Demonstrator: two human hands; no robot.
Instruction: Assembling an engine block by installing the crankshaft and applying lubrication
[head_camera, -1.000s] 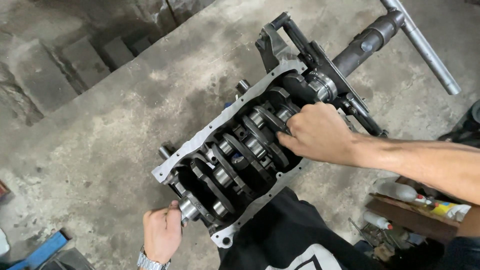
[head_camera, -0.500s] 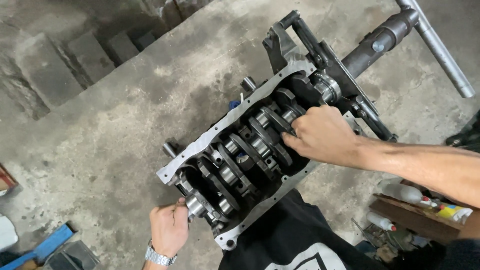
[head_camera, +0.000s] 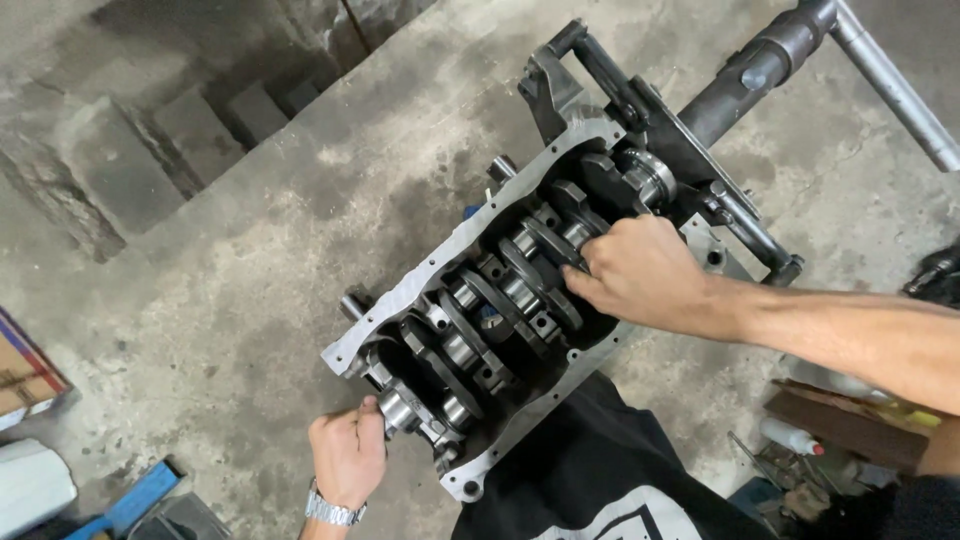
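Right hand (head_camera: 640, 272): fingers curled onto a dark counterweight near the far end of the crankshaft (head_camera: 500, 305) — closed on it, knuckles up, forearm entering from the right edge.
Left hand (head_camera: 348, 452): wrapped around the near end of the crankshaft, fingertips on the bright snout, a metal wristwatch (head_camera: 332, 510) at the wrist.
Crankshaft: one, lying lengthwise in the open engine block (head_camera: 470, 235), running from lower left to upper right; polished journals showing between dark webs, exact count hard to make out under the right hand.
Engine block: one, bottom side up, pale flange rim all round with bolt holes, bolted at the far end to a dark engine stand (head_camera: 690, 120).
Stand: one thick tube angling to the upper right corner, one lighter steel handle bar (head_camera: 890, 85) crossing it.
Floor (head_camera: 250, 260): stained grey concrete; several concrete blocks (head_camera: 190, 130) at upper left by a dark recess.
Edges: one blue object (head_camera: 130, 500) lower left, one cardboard box (head_camera: 25, 370) at the left border — cluttered tray with one white bottle (head_camera: 790, 437) lower right.
Clothing: black garment (head_camera: 590, 470) with a pale print, just below the block.
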